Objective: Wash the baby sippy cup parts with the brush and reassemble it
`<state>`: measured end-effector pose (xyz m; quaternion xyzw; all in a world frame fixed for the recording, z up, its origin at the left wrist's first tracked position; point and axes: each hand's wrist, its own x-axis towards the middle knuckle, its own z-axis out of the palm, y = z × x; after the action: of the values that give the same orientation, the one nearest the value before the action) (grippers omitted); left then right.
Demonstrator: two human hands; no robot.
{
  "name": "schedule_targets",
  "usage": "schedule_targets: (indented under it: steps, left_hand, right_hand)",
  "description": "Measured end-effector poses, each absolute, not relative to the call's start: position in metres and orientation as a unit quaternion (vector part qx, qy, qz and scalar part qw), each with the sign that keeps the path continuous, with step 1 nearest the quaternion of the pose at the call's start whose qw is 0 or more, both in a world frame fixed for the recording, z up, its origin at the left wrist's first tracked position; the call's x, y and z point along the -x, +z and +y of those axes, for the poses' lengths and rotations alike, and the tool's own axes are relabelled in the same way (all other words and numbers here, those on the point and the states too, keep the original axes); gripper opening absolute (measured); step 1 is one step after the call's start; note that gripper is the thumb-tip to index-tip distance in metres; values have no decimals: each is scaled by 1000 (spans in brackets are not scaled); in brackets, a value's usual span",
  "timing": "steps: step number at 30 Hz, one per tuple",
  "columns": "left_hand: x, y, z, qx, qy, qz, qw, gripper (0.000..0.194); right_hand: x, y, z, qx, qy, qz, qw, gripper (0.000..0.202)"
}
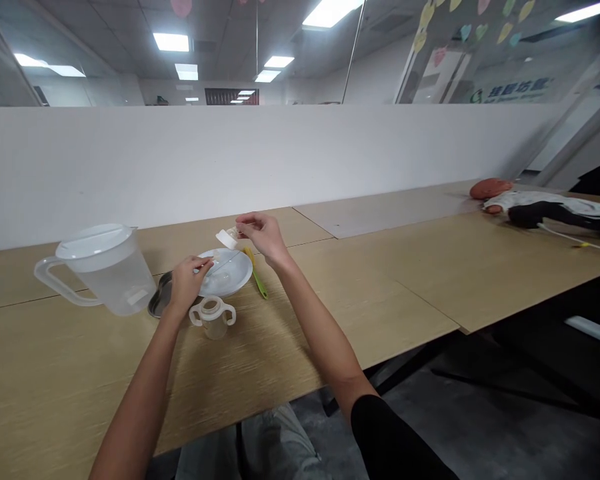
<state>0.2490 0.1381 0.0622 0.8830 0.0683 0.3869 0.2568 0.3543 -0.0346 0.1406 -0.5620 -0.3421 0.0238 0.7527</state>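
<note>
A white bowl [230,275] stands on the wooden table, with pale items in it too small to make out. Above its far edge, my right hand [263,235] pinches a small white cap-like piece [227,239] with a clear part. My left hand [189,279] is closed at the bowl's left side, fingertips together around something small and hard to make out. A two-handled clear cup [214,319] with an open top stands upright just nearer than the bowl. Right of the bowl lies a brush with a green handle [261,287].
A large clear pitcher [113,270] with a white lid stands at the left, beside a metal tray [161,295] partly behind my left hand. At the far right are a reddish-brown ball-like object [490,188] and white and black cloth [550,207]. A low wall [230,160] backs the table.
</note>
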Motion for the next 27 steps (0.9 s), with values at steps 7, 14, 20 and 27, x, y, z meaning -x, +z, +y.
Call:
schedule_targets:
  steps: [7, 14, 20, 27]
  left_hand:
    - [-253, 49, 144, -908, 317, 78, 262, 33]
    - [-253, 45, 144, -932, 231, 90, 265, 36]
    - [-252, 48, 140, -911, 237, 98, 323, 44]
    - [-241, 63, 121, -794, 412, 63, 443, 58]
  right_hand:
    - [-354, 138, -30, 566, 33, -345, 748, 12]
    - [-351, 132, -23, 575, 54, -354, 735, 7]
    - [-353, 125, -16, 606, 48, -366, 704, 5]
    - [-349, 118, -9, 670, 57, -396, 625, 14]
